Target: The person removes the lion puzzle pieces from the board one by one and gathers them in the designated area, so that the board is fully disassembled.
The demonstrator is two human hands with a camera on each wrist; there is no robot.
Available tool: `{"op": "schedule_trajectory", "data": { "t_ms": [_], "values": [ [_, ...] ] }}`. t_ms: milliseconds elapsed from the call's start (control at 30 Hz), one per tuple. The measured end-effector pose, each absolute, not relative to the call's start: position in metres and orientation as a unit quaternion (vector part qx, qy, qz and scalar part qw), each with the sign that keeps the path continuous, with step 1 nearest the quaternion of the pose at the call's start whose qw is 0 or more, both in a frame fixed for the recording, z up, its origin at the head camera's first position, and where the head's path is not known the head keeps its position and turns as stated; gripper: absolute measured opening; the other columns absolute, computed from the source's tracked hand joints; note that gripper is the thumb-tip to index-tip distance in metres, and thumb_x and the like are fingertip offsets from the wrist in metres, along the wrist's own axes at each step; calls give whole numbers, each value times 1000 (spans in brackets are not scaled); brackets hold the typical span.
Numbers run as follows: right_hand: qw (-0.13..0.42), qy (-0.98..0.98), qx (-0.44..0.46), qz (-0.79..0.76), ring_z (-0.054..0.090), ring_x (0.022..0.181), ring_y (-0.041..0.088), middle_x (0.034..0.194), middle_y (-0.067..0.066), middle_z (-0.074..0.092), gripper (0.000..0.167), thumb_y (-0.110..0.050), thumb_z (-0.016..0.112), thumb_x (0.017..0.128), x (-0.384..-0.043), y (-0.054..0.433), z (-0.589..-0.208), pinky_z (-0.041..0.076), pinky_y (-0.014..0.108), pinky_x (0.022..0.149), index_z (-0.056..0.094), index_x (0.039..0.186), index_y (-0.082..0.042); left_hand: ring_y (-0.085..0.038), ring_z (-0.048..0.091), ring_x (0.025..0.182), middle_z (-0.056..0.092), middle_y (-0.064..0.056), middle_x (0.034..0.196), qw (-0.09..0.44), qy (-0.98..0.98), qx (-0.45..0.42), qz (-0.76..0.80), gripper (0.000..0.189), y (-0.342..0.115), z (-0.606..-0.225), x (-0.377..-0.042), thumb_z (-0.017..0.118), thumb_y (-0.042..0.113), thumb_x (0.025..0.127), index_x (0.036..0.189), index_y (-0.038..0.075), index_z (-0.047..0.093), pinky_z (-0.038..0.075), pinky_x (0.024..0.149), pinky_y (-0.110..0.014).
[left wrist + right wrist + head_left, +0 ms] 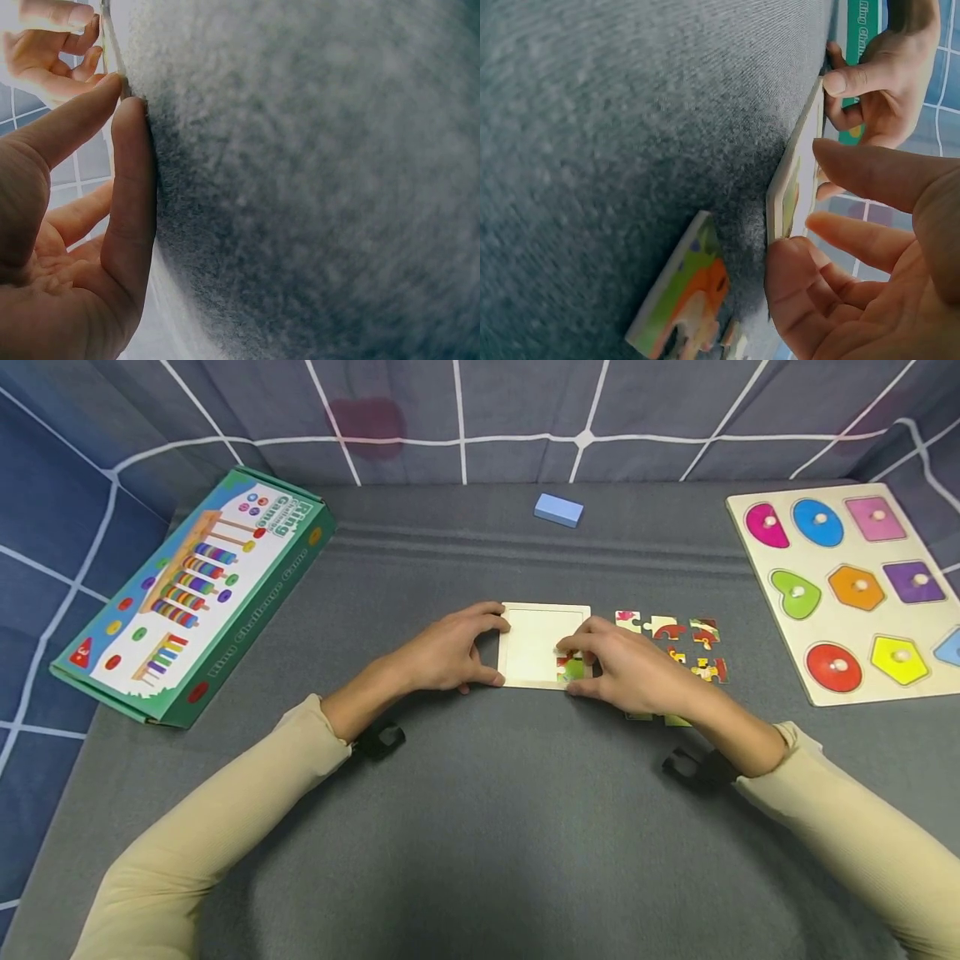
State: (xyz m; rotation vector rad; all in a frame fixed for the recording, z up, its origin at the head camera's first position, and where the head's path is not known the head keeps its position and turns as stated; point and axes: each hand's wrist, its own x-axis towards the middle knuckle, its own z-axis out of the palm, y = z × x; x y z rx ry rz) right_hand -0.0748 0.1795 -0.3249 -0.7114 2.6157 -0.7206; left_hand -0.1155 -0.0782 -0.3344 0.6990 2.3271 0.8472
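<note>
A shallow wooden puzzle tray (528,647) lies on the grey cloth before me. My left hand (448,650) holds its left side, fingertips at the far corner and thumb at the near one. A green and red jigsaw piece (572,670) sits in the tray's near right corner. My right hand (633,668) is over that corner, index fingertip at the piece's upper left and thumb on the tray's near edge; its fingers partly cover the piece. Loose jigsaw pieces (705,633) lie right of the tray, some hidden under the right hand and forearm.
A green Ring Challenge Game box (197,593) stands at the left. At the right lies a wooden shape board (816,631) with coloured knobbed shapes. A small blue block (558,510) rests at the back, near the grey curtain (517,418).
</note>
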Motion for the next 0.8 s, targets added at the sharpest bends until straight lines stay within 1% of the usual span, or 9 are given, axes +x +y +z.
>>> {"op": "schedule_trajectory", "data": {
  "t_ms": [100,333,433,600,800],
  "values": [
    [171,918,-243,-262,52,85,22,105,7,53,40,-13,79,85,-76,179,-327,41,35,67,65,122,-4,-13,66,57,22,-7,160,279,868,260,318,68,-78,-334,-115,80,17,85,142,4,47,54,56,-27],
    [166,922,-220,-272,50,84,21,99,6,53,21,-10,76,86,-78,177,-330,41,35,69,70,106,-5,-12,65,56,24,-7,160,275,868,263,319,68,-78,-335,-115,81,16,84,142,3,47,54,56,-27],
    [169,923,-216,-271,51,84,22,99,7,53,19,-10,76,86,-79,175,-329,41,36,68,70,104,-6,-12,65,56,24,-7,159,275,867,263,321,68,-79,-335,-115,81,16,84,142,3,48,54,57,-27],
    [178,921,-216,-271,51,84,22,98,8,54,21,-10,76,87,-80,175,-329,41,37,69,68,106,-5,-13,66,56,24,-7,159,276,866,263,323,67,-79,-335,-115,81,16,84,141,3,48,54,56,-27],
    [181,919,-215,-275,52,83,21,98,8,56,36,-8,78,85,-80,175,-330,42,37,73,63,117,-1,-14,66,56,23,-6,160,280,865,260,326,67,-79,-335,-116,81,17,84,141,3,48,54,55,-28]
  ]
}}
